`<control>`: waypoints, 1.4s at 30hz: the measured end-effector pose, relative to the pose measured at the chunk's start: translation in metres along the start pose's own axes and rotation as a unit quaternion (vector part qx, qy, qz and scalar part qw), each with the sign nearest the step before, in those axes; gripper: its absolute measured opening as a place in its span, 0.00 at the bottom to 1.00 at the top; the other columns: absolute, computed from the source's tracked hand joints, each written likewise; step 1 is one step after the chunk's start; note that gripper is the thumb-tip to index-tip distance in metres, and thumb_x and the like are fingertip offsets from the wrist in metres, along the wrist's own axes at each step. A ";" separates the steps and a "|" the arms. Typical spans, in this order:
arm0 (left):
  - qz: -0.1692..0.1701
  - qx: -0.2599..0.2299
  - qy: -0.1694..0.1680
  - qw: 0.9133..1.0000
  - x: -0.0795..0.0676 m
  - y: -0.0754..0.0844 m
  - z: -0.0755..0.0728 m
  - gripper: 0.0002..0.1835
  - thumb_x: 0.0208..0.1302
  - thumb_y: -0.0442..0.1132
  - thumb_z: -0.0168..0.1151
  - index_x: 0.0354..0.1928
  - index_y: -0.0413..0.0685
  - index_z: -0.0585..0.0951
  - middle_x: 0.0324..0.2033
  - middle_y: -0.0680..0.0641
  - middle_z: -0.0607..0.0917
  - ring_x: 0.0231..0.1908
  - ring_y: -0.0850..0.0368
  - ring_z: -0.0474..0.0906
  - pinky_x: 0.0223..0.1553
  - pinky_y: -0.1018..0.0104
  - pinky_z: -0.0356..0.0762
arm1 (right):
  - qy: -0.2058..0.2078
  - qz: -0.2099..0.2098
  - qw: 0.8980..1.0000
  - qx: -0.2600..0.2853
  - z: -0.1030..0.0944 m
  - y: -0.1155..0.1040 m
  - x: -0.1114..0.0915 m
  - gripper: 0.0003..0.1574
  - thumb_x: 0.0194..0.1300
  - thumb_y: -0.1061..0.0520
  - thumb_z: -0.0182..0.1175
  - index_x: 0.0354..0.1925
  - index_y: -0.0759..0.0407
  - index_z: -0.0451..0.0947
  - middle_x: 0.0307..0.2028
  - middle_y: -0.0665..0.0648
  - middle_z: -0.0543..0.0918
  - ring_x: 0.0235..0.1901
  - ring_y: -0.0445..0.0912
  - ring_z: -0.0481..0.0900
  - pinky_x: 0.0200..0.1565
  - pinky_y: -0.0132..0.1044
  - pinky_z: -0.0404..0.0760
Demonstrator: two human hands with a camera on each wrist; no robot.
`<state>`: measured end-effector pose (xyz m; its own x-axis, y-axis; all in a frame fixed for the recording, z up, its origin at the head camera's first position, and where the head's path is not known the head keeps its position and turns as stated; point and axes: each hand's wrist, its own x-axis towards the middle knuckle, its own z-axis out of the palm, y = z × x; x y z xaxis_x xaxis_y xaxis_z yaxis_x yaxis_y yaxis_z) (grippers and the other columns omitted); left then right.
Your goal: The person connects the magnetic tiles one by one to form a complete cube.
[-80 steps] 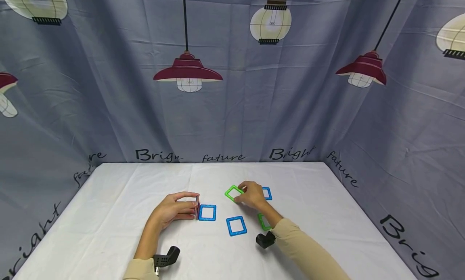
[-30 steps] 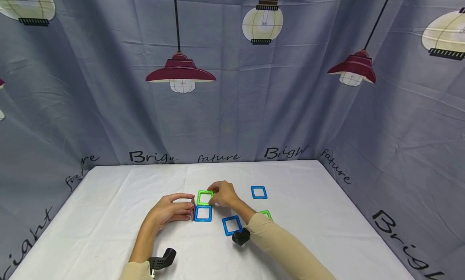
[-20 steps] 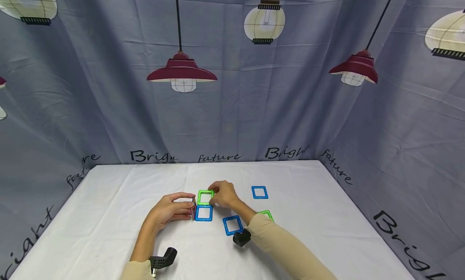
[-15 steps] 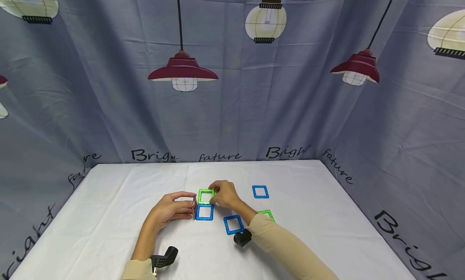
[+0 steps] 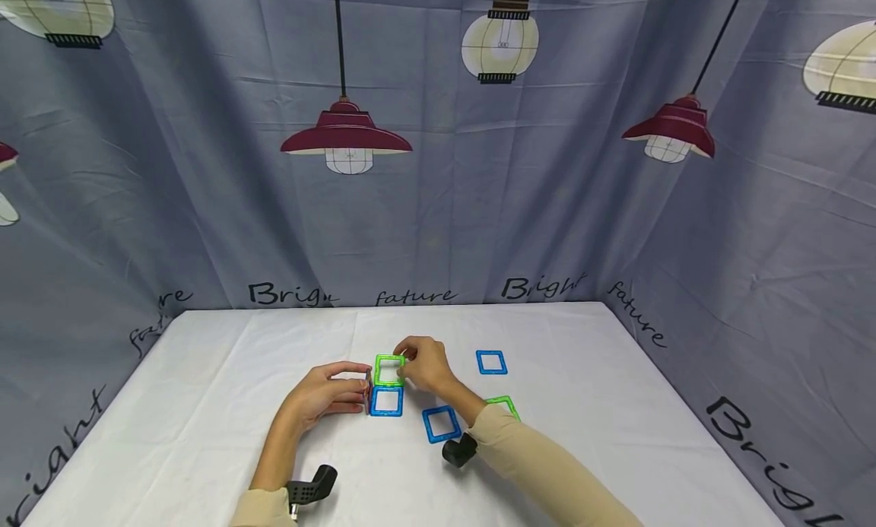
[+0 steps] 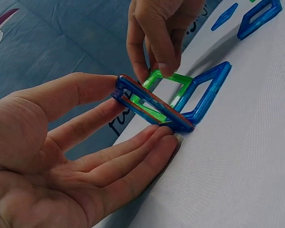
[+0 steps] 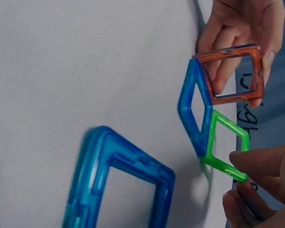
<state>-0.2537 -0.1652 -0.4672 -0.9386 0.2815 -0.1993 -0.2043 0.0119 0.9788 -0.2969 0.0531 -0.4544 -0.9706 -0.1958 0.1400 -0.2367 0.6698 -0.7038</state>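
Observation:
My left hand (image 5: 318,396) holds an upright pair of square magnetic tiles between thumb and fingers, one orange (image 7: 259,73) and one blue (image 6: 183,127), face to face. They stand at the left edge of a blue magnetic tile (image 5: 387,414) lying on the table. My right hand (image 5: 426,363) pinches a green magnetic tile (image 5: 377,369) by its right side. That green tile meets the far edge of the flat blue one, and in the right wrist view it looks tilted up from the table.
To the right lie another blue tile (image 5: 445,439), a second green tile (image 5: 502,398) partly hidden by the right sleeve, and a farther blue tile (image 5: 493,372). A white cloth covers the table (image 5: 616,405); a grey-blue curtain (image 5: 438,207) hangs behind.
My right hand has carried the green tile leftward to the flat blue tile's far edge. In the last half second its far side has risen slightly. The left hand keeps its hold.

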 end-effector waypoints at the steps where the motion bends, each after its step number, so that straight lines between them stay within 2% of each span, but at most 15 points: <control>1: 0.000 0.001 0.001 1.000 0.000 0.000 0.000 0.27 0.66 0.36 0.68 0.65 0.34 0.76 0.44 0.38 0.88 0.39 0.53 0.88 0.45 0.55 0.88 | -0.001 -0.001 1.000 0.003 -0.002 -0.001 0.000 0.15 0.54 0.66 0.74 0.42 0.57 0.88 0.35 0.54 0.84 0.36 0.45 0.76 0.41 0.40 0.78; 8: 0.000 0.009 0.004 1.000 0.001 0.001 0.001 0.27 0.66 0.36 0.68 0.65 0.33 0.75 0.44 0.38 0.88 0.40 0.51 0.88 0.45 0.54 0.88 | -0.018 0.015 0.999 0.045 -0.012 -0.002 0.002 0.06 0.59 0.63 0.71 0.37 0.57 0.89 0.31 0.53 0.87 0.30 0.43 0.78 0.34 0.34 0.78; 14: -0.001 0.010 0.004 1.000 0.001 0.001 0.002 0.29 0.66 0.37 0.68 0.67 0.34 0.74 0.45 0.37 0.88 0.40 0.51 0.88 0.45 0.55 0.88 | -0.052 0.040 0.995 0.074 -0.018 -0.002 -0.001 0.05 0.62 0.62 0.69 0.36 0.54 0.90 0.34 0.51 0.88 0.32 0.43 0.79 0.35 0.33 0.78; 18: 0.001 0.013 0.007 1.000 0.000 0.001 0.005 0.29 0.66 0.37 0.68 0.67 0.34 0.74 0.46 0.35 0.88 0.40 0.51 0.88 0.45 0.54 0.88 | -0.068 0.057 0.991 0.096 -0.023 -0.002 -0.003 0.06 0.61 0.63 0.68 0.36 0.55 0.90 0.36 0.52 0.89 0.32 0.44 0.80 0.36 0.36 0.80; 23: -0.001 0.018 0.015 1.000 -0.001 0.001 0.006 0.28 0.66 0.37 0.68 0.66 0.35 0.75 0.47 0.34 0.88 0.40 0.50 0.88 0.43 0.55 0.88 | -0.090 0.057 0.987 0.122 -0.026 -0.001 -0.005 0.07 0.60 0.63 0.68 0.37 0.58 0.90 0.36 0.54 0.90 0.32 0.46 0.82 0.43 0.48 0.85; 26: -0.001 0.020 0.018 1.000 -0.001 0.001 0.007 0.28 0.66 0.37 0.68 0.65 0.34 0.76 0.47 0.34 0.88 0.40 0.50 0.88 0.43 0.56 0.88 | -0.097 0.058 0.987 0.118 -0.027 -0.002 -0.006 0.06 0.60 0.62 0.68 0.37 0.57 0.91 0.36 0.53 0.90 0.33 0.45 0.83 0.45 0.49 0.85; 34: 0.001 0.027 0.031 0.999 -0.001 0.000 0.008 0.27 0.64 0.37 0.69 0.63 0.33 0.77 0.45 0.35 0.88 0.39 0.49 0.89 0.42 0.56 0.88 | -0.096 0.062 0.988 0.104 -0.028 -0.006 -0.009 0.06 0.60 0.61 0.70 0.37 0.55 0.91 0.35 0.51 0.90 0.31 0.43 0.81 0.36 0.35 0.81; 38: 0.002 0.028 0.033 0.999 -0.001 0.000 0.007 0.27 0.64 0.37 0.70 0.63 0.33 0.78 0.44 0.36 0.89 0.39 0.49 0.89 0.42 0.56 0.88 | -0.094 0.056 0.989 0.100 -0.029 -0.006 -0.009 0.08 0.59 0.61 0.70 0.39 0.56 0.91 0.36 0.52 0.91 0.32 0.43 0.82 0.36 0.36 0.81; 42: 0.006 0.026 0.027 0.999 0.001 0.000 0.007 0.27 0.64 0.38 0.69 0.63 0.33 0.78 0.43 0.37 0.89 0.39 0.50 0.88 0.42 0.56 0.88 | -0.091 0.048 0.992 0.077 -0.034 -0.005 -0.010 0.14 0.56 0.62 0.73 0.43 0.57 0.90 0.37 0.53 0.90 0.35 0.44 0.82 0.40 0.37 0.81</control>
<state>-0.2525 -0.1585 -0.4666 -0.9546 0.2306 -0.1884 -0.1793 0.0598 0.9820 -0.2877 0.0759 -0.4289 -0.9610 -0.2717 -0.0511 -0.1201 0.5767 -0.8081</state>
